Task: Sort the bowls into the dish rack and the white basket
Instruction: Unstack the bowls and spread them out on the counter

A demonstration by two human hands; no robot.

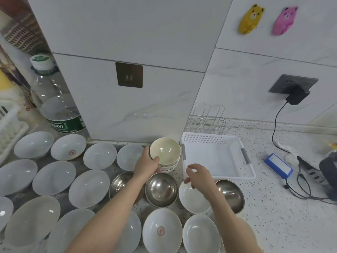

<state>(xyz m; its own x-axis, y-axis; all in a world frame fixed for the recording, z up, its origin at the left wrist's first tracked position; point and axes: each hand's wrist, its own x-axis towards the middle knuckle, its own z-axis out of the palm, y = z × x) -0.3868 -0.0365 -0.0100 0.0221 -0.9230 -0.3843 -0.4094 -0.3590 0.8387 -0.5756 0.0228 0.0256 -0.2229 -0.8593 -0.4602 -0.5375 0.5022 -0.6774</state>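
Observation:
A stack of cream bowls [165, 151] stands by the wall, left of the white basket [218, 141]. My left hand [146, 164] grips the side of that stack, thumb on the top bowl's rim. My right hand [197, 173] hovers with loosely curled fingers above a small white bowl [193, 199], near the basket's front left corner; it holds nothing that I can see. The wire dish rack [207, 121] stands behind the basket against the wall. Steel bowls [161, 189] [231, 192] sit in front of the stack. Several white bowls [89, 188] cover the counter to the left and front.
A large water bottle [54, 99] stands at the back left beside a white crate [9, 128]. Right of the basket lie a blue battery pack [278, 165], black cables [300, 181] and a dark device [328, 170]. A charger [296, 96] is plugged into the wall socket.

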